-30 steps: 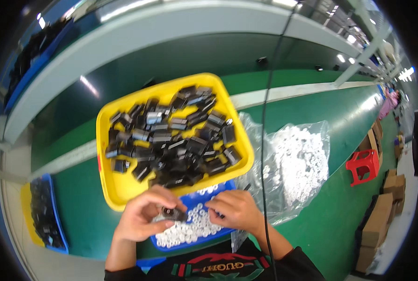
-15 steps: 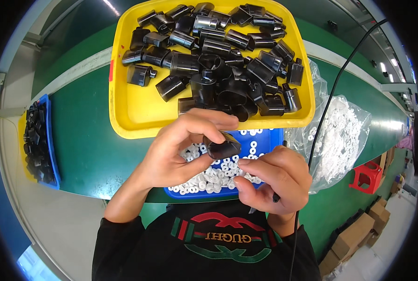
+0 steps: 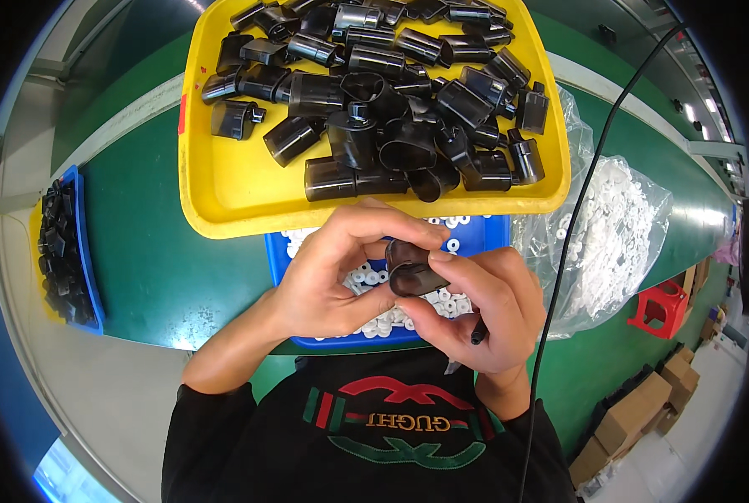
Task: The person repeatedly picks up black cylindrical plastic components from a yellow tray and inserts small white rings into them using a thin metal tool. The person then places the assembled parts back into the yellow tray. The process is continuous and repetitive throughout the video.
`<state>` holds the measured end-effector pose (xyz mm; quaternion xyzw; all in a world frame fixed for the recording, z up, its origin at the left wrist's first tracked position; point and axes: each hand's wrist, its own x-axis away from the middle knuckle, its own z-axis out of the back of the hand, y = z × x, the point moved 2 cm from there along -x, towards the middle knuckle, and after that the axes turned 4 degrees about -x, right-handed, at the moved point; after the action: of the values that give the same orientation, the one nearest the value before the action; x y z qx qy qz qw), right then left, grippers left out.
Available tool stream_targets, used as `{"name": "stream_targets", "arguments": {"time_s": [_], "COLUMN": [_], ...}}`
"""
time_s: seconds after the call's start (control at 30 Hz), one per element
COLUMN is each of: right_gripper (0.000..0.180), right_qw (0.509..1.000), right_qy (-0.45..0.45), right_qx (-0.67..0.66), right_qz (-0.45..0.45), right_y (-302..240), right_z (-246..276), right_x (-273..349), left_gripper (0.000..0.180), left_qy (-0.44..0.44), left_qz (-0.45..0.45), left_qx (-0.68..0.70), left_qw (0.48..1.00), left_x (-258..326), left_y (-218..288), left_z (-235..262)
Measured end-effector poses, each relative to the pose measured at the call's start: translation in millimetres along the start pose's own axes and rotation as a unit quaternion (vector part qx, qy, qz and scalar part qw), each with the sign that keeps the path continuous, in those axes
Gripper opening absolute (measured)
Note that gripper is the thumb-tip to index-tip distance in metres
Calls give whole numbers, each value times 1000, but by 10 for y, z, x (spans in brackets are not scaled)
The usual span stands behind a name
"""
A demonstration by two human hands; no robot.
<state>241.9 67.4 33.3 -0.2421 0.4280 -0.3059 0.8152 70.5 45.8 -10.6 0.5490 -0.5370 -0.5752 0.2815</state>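
The dark plastic cap (image 3: 409, 270) sits between both hands, just above the blue tray (image 3: 485, 237). It is smooth, shiny and see-through brown, shaped like a short tube with a wide oval mouth. The left hand (image 3: 332, 277) curls over it from the left, its grip closed on the cap with thumb below and fingers on top. The right hand (image 3: 475, 306) cups it from the right, grip closed on the cap too, with a small black stick tucked under its fingers. The blue tray holds little white rings (image 3: 374, 281). The yellow tray (image 3: 223, 180) behind holds many caps like it, on the green table (image 3: 156, 268).
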Motion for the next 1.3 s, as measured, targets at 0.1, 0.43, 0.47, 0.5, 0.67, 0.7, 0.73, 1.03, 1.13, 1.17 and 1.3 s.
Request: {"name": "stream_targets", "arguments": {"time_s": [0.1,0.43,0.47,0.5,0.67,0.7,0.73,1.03,1.13,1.17,1.3], "right_gripper": [53,56,56,56,58,60,61,59,58,57,57], "right_qw": [1000,999,999,999,993,992,992,990,990,990,990], "right_qy": [24,-14,-14,-14,-6,-7,-11,-42,-48,-52,-63], "right_qx": [-6,7,1,-6,-49,-56,-59,-64,-63,-60,-73], "right_qz": [0,-38,-40,-42,-108,-109,-107,-119,-115,-116,-104], "right_y": [21,4,-13,-35,-94,-61,-57,46,63,59,61], "right_z": [-56,-68,-63,-57,-75,-94,-84,21,18,18,20], "right_x": [32,16,5,-9,-13,21,32,73,89,100,68], "left_gripper": [52,61,64,66,78,81,83,86,85,84,80], "left_qy": [-8,20,15,10,43,41,39,-35,-49,-51,-19], "left_qz": [-5,15,18,23,14,12,9,-10,-8,-6,-17], "left_qx": [-28,-69,-68,-68,-21,-29,-37,-149,-153,-155,-128], "left_qw": [1000,997,997,997,999,999,999,988,987,987,992], "left_x": [0,3,4,11,70,67,64,10,9,10,5], "left_y": [-1,-31,-25,-21,-49,-51,-51,-37,-57,-54,-63], "left_z": [11,22,24,26,-11,-6,0,65,64,54,26]}}
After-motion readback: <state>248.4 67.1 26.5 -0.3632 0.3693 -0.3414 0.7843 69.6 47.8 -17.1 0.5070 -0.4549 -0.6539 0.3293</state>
